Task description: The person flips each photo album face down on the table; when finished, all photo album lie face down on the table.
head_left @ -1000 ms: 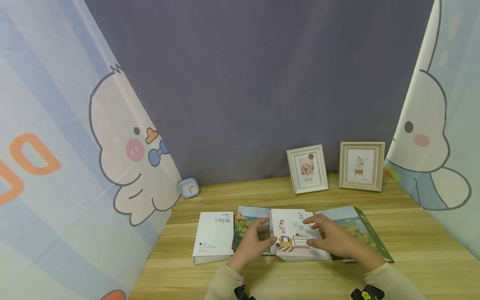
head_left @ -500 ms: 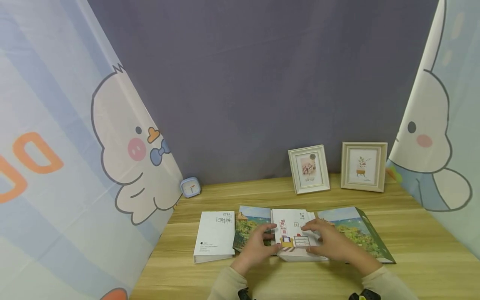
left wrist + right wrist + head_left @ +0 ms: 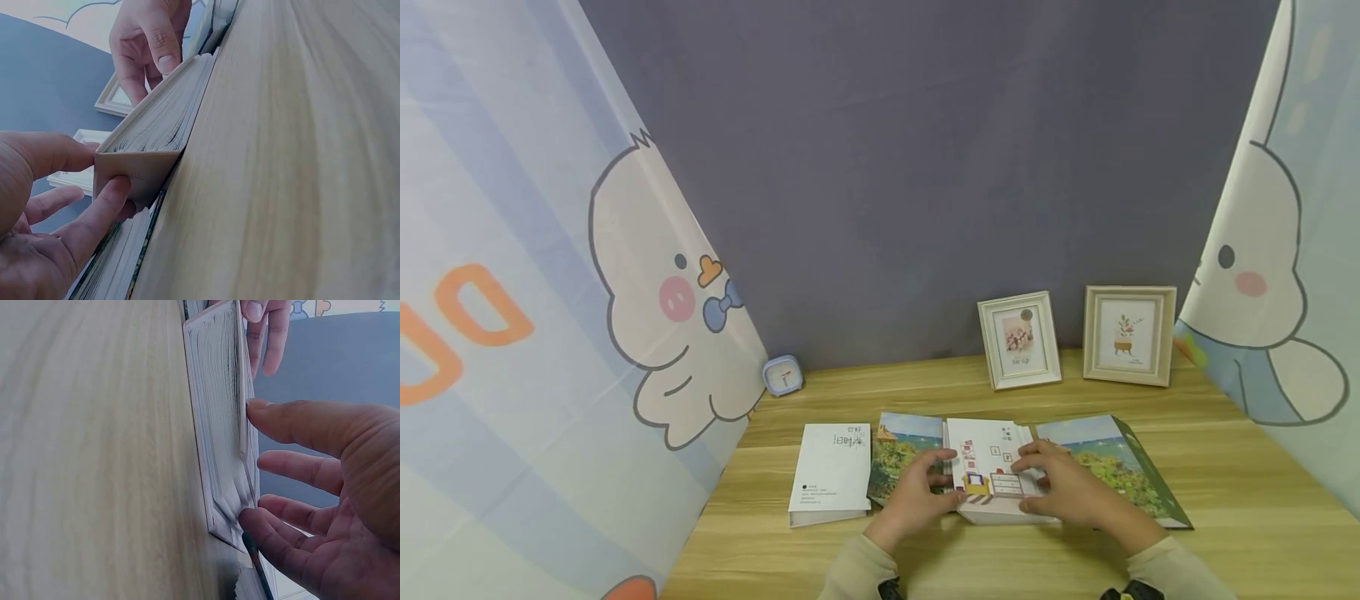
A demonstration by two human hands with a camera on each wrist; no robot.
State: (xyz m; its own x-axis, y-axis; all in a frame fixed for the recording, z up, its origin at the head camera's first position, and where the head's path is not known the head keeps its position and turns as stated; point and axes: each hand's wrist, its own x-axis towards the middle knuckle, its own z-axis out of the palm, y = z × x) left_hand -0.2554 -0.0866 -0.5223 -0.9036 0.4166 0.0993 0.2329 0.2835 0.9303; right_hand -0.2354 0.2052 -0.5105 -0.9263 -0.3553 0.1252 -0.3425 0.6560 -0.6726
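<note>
A thick book (image 3: 983, 458) with a white cover lies flat on the table, showing a drawn room with a yellow armchair and a chest of drawers. On its spine side is my left hand (image 3: 917, 492); the left wrist view shows one fingertip at the cover's corner and another against the spine (image 3: 140, 172). From the opposite side, my right hand (image 3: 1071, 487) touches the cover with spread fingers. Its thumb (image 3: 294, 419) meets the cover's edge beside the fanned pages (image 3: 215, 381). Books with seascape covers flank it, one on the left (image 3: 895, 454) and one on the right (image 3: 1112, 462).
Another white book (image 3: 831, 467) lies at the far left of the row. Behind stand a blue clock (image 3: 783, 376) and two picture frames, one white (image 3: 988, 346) and one beige (image 3: 1093, 333). A grey curtain (image 3: 887, 183) closes off the table's (image 3: 1000, 567) back.
Both hands have come in closer to the middle book, the left to its spine and the right to its cover. The view has shifted slightly; the other things stay put.
</note>
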